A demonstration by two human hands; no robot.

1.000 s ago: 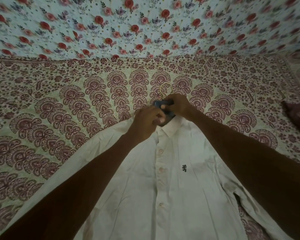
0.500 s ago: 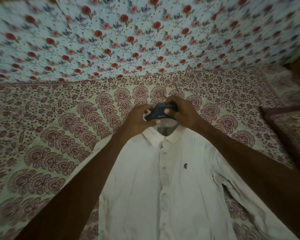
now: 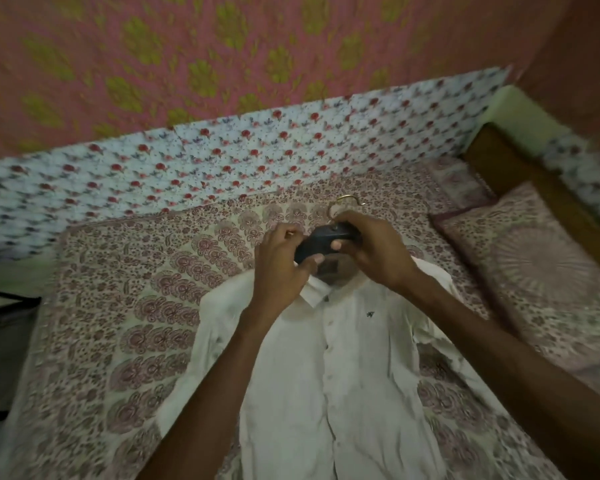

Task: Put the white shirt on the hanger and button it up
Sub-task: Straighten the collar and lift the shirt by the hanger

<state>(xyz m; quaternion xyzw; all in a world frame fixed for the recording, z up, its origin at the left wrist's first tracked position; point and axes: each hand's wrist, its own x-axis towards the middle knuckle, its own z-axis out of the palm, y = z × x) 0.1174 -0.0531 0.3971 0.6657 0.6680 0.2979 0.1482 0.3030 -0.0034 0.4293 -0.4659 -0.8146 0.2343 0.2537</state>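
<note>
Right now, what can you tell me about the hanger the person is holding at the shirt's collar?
The hanger has a dark, smooth body, perhaps plastic, and a thin gold-coloured metal hook pointing away from the person. Only its middle shows; its ends pass out of sight under the hands and collar. The left hand and right hand both grip it at the neck of the white shirt, which lies front-up on the patterned bedspread.

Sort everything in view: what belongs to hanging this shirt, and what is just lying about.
Part of the job:
white shirt, lying flat, front up
dark hanger at its collar
left hand and right hand, both gripping the hanger

Just lying about:
patterned bedsheet
pillow at the right
dark object at the left edge, too cropped to identify
</note>
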